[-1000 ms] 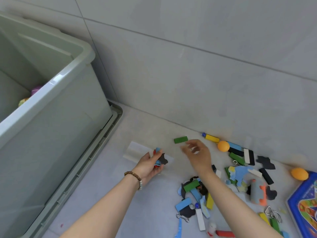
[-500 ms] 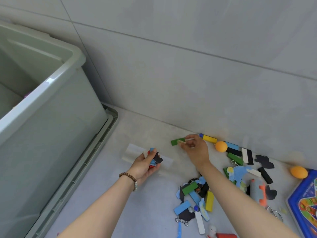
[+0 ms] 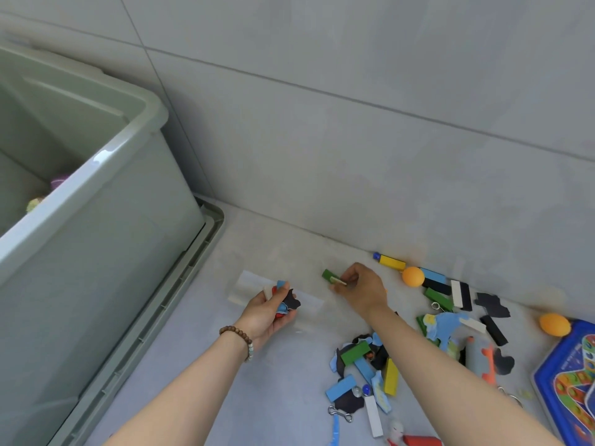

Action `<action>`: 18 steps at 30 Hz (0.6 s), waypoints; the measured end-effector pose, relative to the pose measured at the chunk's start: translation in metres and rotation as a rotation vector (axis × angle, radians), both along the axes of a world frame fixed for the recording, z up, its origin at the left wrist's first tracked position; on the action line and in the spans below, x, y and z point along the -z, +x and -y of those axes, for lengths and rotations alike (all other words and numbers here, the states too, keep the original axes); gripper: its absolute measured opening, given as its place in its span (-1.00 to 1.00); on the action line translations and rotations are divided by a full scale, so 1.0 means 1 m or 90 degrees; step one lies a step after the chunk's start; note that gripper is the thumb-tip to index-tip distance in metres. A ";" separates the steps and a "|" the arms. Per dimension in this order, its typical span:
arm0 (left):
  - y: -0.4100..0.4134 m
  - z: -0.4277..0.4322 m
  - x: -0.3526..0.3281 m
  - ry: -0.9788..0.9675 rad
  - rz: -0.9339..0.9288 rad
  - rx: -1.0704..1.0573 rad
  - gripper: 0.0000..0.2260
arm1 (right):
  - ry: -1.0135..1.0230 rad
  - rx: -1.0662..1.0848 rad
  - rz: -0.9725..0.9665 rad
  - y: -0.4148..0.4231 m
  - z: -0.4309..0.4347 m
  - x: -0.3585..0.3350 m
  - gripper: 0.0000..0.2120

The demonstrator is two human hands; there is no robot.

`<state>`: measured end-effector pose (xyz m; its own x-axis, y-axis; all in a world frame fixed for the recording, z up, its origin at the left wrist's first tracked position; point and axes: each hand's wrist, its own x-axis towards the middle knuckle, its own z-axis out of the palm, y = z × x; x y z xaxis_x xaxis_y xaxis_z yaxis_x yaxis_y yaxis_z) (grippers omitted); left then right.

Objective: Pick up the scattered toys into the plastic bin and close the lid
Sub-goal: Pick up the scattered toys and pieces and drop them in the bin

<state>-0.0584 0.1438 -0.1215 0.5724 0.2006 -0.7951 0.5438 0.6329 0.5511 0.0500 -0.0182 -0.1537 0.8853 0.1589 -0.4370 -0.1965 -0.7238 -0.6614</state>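
My right hand point(image 3: 362, 286) pinches a green block point(image 3: 330, 275) just above the floor near the wall. Palm up to its left, my left hand point(image 3: 269, 312) holds a bunch of small toy pieces point(image 3: 285, 300), blue, red and black. The pale green plastic bin point(image 3: 106, 226) stands open at the left with a few toys inside. It stands on its lid point(image 3: 193, 275), whose edge shows beneath it. More blocks and flat pieces point(image 3: 363, 371) lie scattered on the floor under my right forearm.
A grey tiled wall runs behind the toys. Two orange balls point(image 3: 413, 276) point(image 3: 554, 324) lie near it. A blue game board point(image 3: 571, 378) sits at the right edge. A clear plastic sheet point(image 3: 254, 283) lies under my left hand.
My right hand reached forward to the green block and now pinches it, lifted off the floor. My left hand stayed put with its pieces.
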 end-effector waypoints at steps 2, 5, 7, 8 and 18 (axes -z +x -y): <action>0.001 -0.001 -0.013 0.050 0.015 0.027 -0.86 | 0.079 0.033 -0.019 -0.007 0.000 -0.012 -0.77; 0.011 -0.011 -0.056 0.155 0.066 0.063 -0.85 | 0.197 0.087 -0.021 -0.010 -0.006 -0.058 -0.86; 0.020 -0.027 -0.102 0.247 0.120 0.106 -0.82 | 0.257 0.083 -0.026 -0.011 -0.019 -0.103 -0.93; 0.023 -0.037 -0.128 0.283 0.155 0.115 -0.82 | 0.291 0.080 -0.022 -0.011 -0.028 -0.128 -0.94; -0.084 -0.220 -0.290 0.527 0.167 0.060 -0.67 | 0.303 -0.316 0.127 -0.070 -0.219 -0.301 -0.92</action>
<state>-0.1425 0.3634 0.1680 0.7593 0.5985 -0.2554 0.3649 -0.0667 0.9286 -0.0195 0.2007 0.1471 0.7151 0.6967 -0.0567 0.2391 -0.3199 -0.9168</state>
